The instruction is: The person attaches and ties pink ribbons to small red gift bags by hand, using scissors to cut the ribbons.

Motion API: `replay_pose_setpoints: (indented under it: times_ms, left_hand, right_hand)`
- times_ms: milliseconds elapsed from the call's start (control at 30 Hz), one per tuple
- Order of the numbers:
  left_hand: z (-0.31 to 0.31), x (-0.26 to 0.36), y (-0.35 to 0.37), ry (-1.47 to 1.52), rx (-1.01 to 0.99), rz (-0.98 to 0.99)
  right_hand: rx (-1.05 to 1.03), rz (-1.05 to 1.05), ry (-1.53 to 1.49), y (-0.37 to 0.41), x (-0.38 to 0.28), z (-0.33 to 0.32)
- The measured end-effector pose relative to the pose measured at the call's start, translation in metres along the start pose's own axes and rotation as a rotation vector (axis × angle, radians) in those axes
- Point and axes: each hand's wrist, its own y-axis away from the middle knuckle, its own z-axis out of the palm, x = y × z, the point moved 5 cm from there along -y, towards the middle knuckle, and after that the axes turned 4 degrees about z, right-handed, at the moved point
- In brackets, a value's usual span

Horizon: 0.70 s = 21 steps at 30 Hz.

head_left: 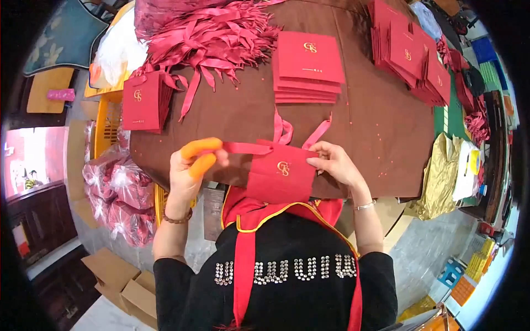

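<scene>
A small red paper bag (276,179) with a gold logo is held up at the table's front edge, before my chest. My right hand (338,164) pinches its upper right corner between thumb and fingers. My left hand (190,168), with orange covers on two fingers, is closed at the end of a red ribbon (245,148) that stretches sideways to the bag's top edge. More ribbon (317,132) trails onto the table from the bag's top right. Just beyond lies a stack of similar red bags (308,60).
Loose red ribbons (215,41) are heaped at the back left of the brown-covered table (232,116). Red bags (144,102) stand at the left edge, others (411,52) at the back right. Plastic-wrapped bundles (124,193) and cardboard boxes (118,281) are on the left.
</scene>
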Motion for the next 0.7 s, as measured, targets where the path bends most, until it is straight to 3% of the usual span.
replay_pose_setpoints:
  times_ms: [67,100,133,200,267,533,700]
  left_hand:
    - [0.010,0.002,-0.010,-0.776,0.139,-0.137]
    - [0.035,0.012,-0.019,-1.219,-0.041,0.211]
    - [0.058,0.016,-0.024,-1.369,-0.131,0.406]
    - [0.065,-0.018,-0.026,-1.057,-0.348,0.258]
    - [0.079,-0.053,-0.018,-0.957,-0.403,-0.031]
    - [0.100,-0.090,-0.018,-1.097,-0.445,-0.049]
    - [0.104,-0.093,-0.020,-1.336,-0.543,-0.236]
  right_hand:
    - [-0.013,0.008,0.010,0.002,-0.010,0.006]
    - [-0.008,0.005,0.001,0.003,-0.014,0.007]
    - [-0.015,-0.015,0.089,0.005,-0.018,0.008]
    - [-0.014,-0.029,0.170,0.007,-0.019,0.008]
    - [-0.039,-0.054,0.216,0.008,-0.018,0.007]
    - [-0.031,-0.055,0.264,0.021,-0.023,0.000]
    - [0.017,-0.152,0.232,0.016,-0.012,-0.001]
